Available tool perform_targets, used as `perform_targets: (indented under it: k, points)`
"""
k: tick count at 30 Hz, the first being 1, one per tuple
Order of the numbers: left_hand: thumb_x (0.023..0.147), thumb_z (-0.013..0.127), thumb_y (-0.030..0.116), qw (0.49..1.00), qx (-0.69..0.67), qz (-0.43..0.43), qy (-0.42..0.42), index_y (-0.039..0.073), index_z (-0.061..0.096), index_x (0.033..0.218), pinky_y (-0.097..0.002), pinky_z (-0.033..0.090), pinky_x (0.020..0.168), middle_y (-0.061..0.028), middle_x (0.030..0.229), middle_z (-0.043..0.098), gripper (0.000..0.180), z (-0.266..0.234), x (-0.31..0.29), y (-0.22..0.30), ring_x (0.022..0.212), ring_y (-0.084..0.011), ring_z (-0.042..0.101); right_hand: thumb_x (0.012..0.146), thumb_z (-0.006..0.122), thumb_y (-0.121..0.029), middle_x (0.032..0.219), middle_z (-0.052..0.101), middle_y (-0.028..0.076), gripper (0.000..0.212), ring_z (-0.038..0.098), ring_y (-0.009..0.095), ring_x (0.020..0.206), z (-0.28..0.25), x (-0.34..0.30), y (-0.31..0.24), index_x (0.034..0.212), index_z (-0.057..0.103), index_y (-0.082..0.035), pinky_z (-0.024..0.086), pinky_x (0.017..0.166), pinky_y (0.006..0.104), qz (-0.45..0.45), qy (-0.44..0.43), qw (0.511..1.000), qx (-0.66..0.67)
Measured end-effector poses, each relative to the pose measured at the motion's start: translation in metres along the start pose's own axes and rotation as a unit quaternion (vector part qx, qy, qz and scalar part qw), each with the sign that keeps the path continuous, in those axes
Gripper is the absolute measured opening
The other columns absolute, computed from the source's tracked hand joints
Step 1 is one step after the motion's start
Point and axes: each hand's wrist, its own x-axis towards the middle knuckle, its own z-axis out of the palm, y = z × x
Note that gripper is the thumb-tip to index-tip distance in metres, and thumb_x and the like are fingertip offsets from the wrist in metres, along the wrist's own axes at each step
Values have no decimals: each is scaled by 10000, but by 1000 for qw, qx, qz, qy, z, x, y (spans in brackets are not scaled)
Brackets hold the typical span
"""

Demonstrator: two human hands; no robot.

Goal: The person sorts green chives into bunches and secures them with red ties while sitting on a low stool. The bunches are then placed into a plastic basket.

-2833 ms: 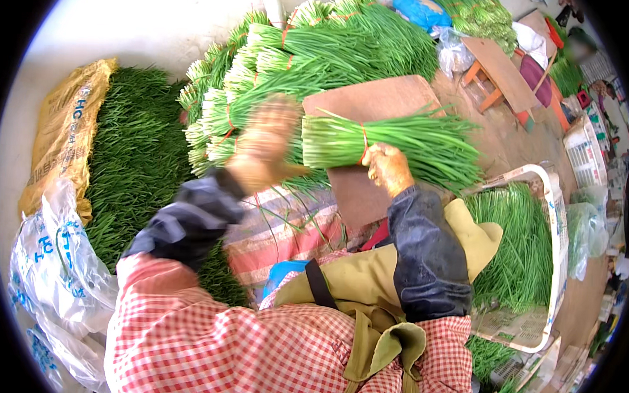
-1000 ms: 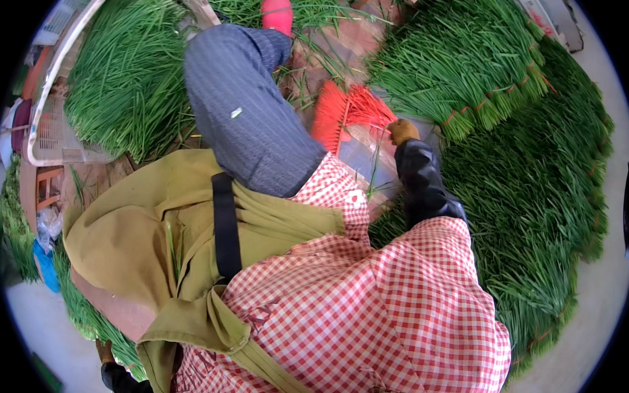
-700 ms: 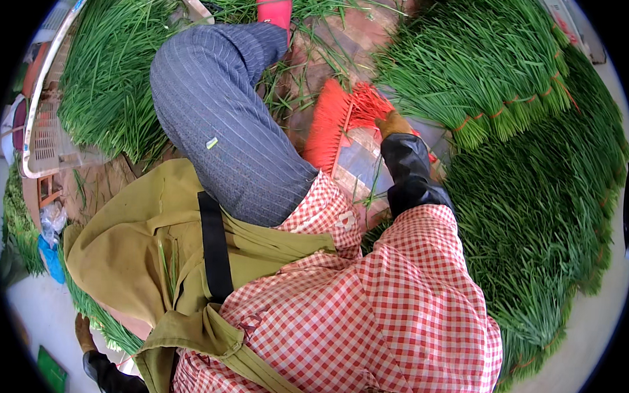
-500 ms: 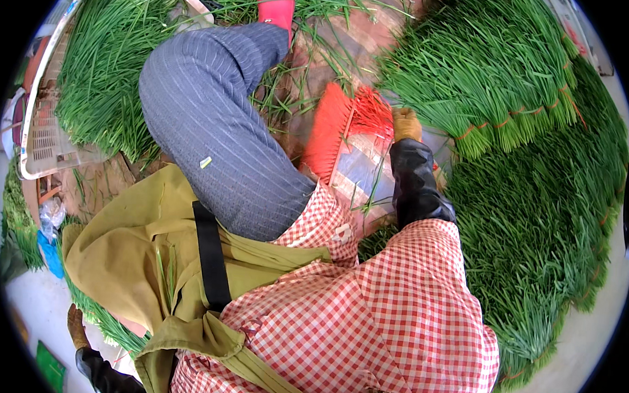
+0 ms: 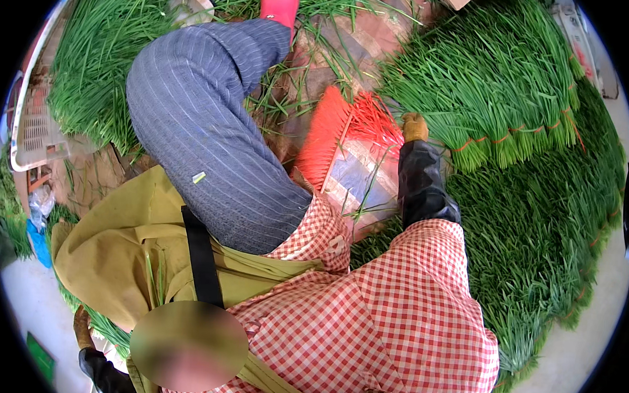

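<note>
My right hand (image 5: 415,128), in a brown glove below a black oversleeve, is closed beside the loose ends of some red strips (image 5: 379,119). Whatever is between its fingers is hidden. Next to those strips lies a flat, dense red fringe (image 5: 323,138). Just beyond the hand are cut ends of green chive-like bundles (image 5: 498,85), tied with thin red ties. At the lower left, my left hand (image 5: 82,329), also gloved, hangs low beside more green leaves (image 5: 109,333). Its fingers are too small and partly hidden to read.
A larger stack of tied green bundles (image 5: 535,239) fills the right side. Loose green leaves (image 5: 97,71) lie at the upper left, beside a pale plastic crate (image 5: 36,128). My bent leg (image 5: 213,124) and pink boot (image 5: 278,5) take up the middle. A blue bag (image 5: 38,242) sits far left.
My right hand has shifted slightly right and toward me, staying closed by the red strips. The strip ends reach a little further right. The view has shifted slightly; the left hand remains low.
</note>
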Motion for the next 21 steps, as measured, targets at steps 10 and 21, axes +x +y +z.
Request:
perform_targets:
  k: [10,21]
  points:
    - [746,621,605,999,-38,26,-18,196,447,1350,-517,330,947,-55,1367,451,749,28,-34,-32,1238,-310,420,782,570,-371,782,680,148,334,664,275,796,17,41,12,885,691,-77,492,723,385,-54,-34,985,-159]
    - [939,476,226,846,242,358,311,-10,422,1342,-360,326,1041,-176,1361,451,470,58,-23,-11,1258,-290,419,847,531,-254,712,623,160,223,595,285,624,116,-43,-300,782,634,-67,463,595,432,-642,-21,755,-132]
